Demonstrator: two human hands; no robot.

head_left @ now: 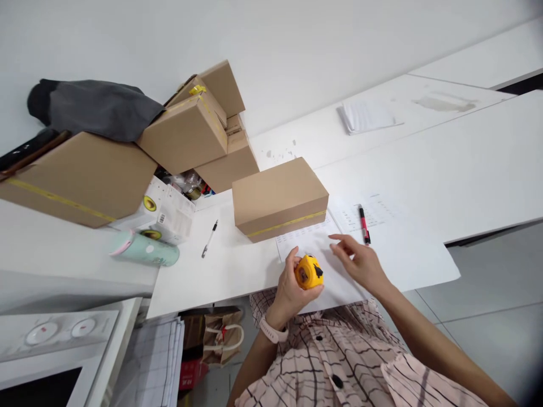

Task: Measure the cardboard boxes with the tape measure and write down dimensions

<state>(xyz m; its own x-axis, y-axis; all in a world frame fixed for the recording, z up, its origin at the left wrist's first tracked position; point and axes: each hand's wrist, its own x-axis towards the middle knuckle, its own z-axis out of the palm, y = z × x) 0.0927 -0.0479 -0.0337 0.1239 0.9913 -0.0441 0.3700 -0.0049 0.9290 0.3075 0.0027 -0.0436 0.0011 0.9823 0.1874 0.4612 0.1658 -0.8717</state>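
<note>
Apparently between steps: tape measure in hand, blade not against the box

The left hand [292, 287] grips the yellow tape measure [310, 273] above the near edge of the surface [237, 271]. The right hand [355, 260] is just to the right, empty, its fingers loosely bent and apart from the tape measure.

As far as can be judged, the setting out is done: the closed cardboard box [278, 189] sits beyond the hands, a yellow strip along its near side, and the papers [403, 251] lie spread to its right and nearer. Lines of text fill the far parts of the sheets, too small to read, while much of the near part looks blank.

What seems left is any use of the tape on the box: no long blade shows drawn out, and neither hand touches the cardboard. The red pen [363, 225] lies unheld on the papers.
</note>
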